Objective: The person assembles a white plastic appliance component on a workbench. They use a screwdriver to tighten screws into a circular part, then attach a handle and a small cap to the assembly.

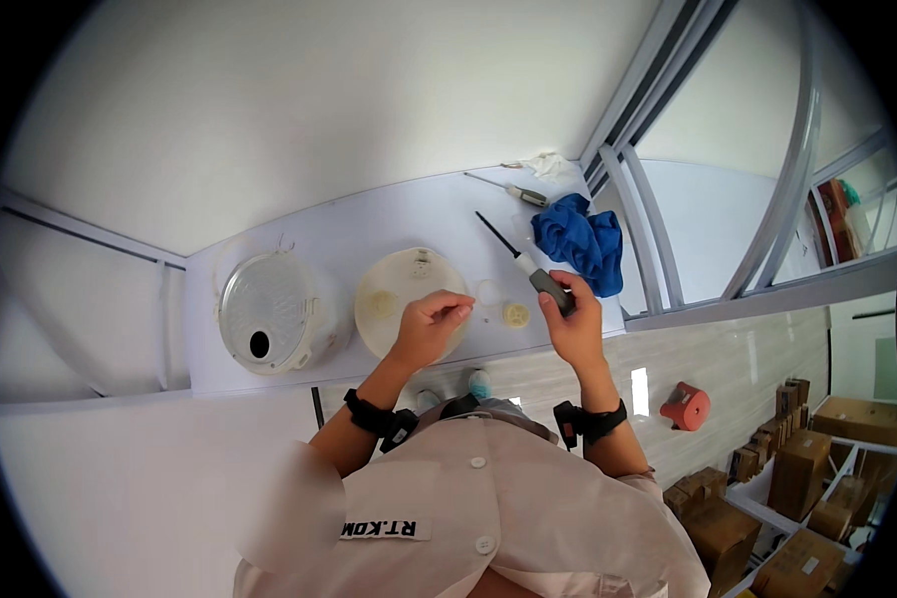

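Your right hand [566,311] had its fingers closed around the grey handle of the driver [525,264], to the right of the lid [409,271]. The shaft slanted toward the far edge of the table [334,234]; its tip met no part that could be made out. Your left hand [432,325] was over the near right part of the lid, thumb and fingertips drawn together. Whether a small piece was pinched there, or whether the hand touched the lid, could not be told.

The drum [269,314] stood left of the lid. The cap [515,316] lay just right of it. Farther right, beyond the driver, were the blue cloth [580,239] and a spare [530,196] with a similar grey handle.

In my judgement, the driver would have been light, with a rigid shaft and little slip at its thick handle; your hold was properly placed there, not on the thin shaft. The lid looked like smooth, stiff plastic, light yet apt to slide on the table, and was best steadied at its rim, clear of the fittings on its face.
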The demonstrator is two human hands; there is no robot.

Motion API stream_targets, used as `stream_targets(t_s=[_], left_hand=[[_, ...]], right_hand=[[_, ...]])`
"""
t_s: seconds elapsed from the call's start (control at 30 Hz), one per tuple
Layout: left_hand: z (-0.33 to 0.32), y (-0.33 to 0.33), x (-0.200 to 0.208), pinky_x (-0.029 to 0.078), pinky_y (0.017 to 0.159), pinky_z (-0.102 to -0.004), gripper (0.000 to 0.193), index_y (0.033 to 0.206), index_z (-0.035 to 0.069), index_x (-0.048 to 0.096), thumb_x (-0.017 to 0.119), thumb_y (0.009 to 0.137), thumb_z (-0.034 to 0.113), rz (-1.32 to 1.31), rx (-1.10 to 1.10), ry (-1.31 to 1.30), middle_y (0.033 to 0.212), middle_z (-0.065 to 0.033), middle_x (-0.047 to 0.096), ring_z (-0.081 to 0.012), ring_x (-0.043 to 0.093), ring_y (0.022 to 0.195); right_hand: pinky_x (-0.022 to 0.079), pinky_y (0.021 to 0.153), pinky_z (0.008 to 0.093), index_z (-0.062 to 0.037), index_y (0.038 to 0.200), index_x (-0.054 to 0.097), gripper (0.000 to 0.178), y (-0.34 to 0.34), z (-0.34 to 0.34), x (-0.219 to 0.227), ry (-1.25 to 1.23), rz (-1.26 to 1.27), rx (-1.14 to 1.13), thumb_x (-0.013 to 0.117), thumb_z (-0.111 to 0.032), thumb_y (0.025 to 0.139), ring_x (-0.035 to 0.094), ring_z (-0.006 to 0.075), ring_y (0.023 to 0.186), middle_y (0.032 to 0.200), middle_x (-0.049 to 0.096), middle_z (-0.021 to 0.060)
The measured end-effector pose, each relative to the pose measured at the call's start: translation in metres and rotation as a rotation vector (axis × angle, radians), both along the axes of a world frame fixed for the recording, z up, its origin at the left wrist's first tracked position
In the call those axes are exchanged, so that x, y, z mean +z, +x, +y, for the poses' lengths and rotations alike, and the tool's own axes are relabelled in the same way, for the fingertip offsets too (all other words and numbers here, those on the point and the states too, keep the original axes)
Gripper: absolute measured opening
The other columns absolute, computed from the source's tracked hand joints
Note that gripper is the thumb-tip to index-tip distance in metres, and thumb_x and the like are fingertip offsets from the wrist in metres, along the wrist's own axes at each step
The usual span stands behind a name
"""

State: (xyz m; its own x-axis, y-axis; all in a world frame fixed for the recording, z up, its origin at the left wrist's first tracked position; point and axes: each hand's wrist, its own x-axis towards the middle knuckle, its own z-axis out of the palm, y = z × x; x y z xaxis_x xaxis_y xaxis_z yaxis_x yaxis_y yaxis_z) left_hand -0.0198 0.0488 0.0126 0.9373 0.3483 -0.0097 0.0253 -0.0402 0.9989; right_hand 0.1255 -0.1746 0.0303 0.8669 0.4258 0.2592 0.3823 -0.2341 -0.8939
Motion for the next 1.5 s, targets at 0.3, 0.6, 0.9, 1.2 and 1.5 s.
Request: stream_targets(t_s=[0.3, 0.6, 0.9, 1.2, 1.5], left_hand=[[0.043, -0.035, -0.017, 0.056, 0.085, -0.032, 0.02, 0.125, 0.006, 0.072, 0.063, 0.107, 0.008, -0.168, 0.185, -0.826, 0.106, -0.0032, 0.071, -0.0149, 0.065, 0.094], [0.053, -0.064, -0.021, 0.058, 0.088, -0.0341, 0.018, 0.123, 0.005, 0.07, 0.059, 0.11, 0.011, -0.202, 0.154, -0.826, 0.104, -0.0044, 0.07, -0.0162, 0.066, 0.096], [0.059, -0.077, -0.022, 0.058, 0.089, -0.0338, 0.018, 0.122, 0.004, 0.07, 0.059, 0.11, 0.011, -0.224, 0.116, -0.888, 0.104, -0.0052, 0.068, -0.0162, 0.065, 0.096], [0.065, -0.083, -0.022, 0.059, 0.09, -0.0324, 0.016, 0.121, 0.003, 0.07, 0.062, 0.108, 0.008, -0.18, 0.147, -0.772, 0.103, -0.006, 0.069, -0.015, 0.066, 0.096], [0.074, -0.094, -0.022, 0.057, 0.087, -0.032, 0.019, 0.123, 0.0, 0.071, 0.062, 0.107, 0.006, -0.062, 0.092, -0.581, 0.102, -0.0066, 0.07, -0.0148, 0.066, 0.093]], right_hand=[[0.051, 0.074, 0.0259, 0.0021, 0.106, 0.07, 0.027, -0.024, 0.008, 0.055, 0.224, -0.056, 0.279, 0.078, 0.0, 0.081, 0.067, 0.0132, 0.082, 0.094, 0.072, 0.0091], [0.05, 0.067, 0.0277, 0.0008, 0.1, 0.071, 0.028, -0.038, 0.029, 0.065, 0.189, -0.095, 0.37, 0.076, 0.004, 0.073, 0.067, 0.0185, 0.073, 0.086, 0.071, 0.0108], [0.051, 0.066, 0.0278, 0.0003, 0.098, 0.072, 0.026, -0.046, 0.035, 0.074, 0.152, -0.05, 0.382, 0.075, 0.004, 0.072, 0.067, 0.0184, 0.073, 0.086, 0.072, 0.0103], [0.052, 0.065, 0.0291, -0.0019, 0.099, 0.072, 0.029, -0.049, 0.038, 0.081, 0.131, -0.195, 0.429, 0.076, 0.003, 0.07, 0.069, 0.0216, 0.072, 0.086, 0.071, 0.0116], [0.054, 0.074, 0.0321, -0.0022, 0.104, 0.072, 0.034, -0.046, 0.041, 0.102, 0.037, -0.246, 0.53, 0.078, 0.004, 0.071, 0.069, 0.0267, 0.087, 0.101, 0.068, 0.0139]])
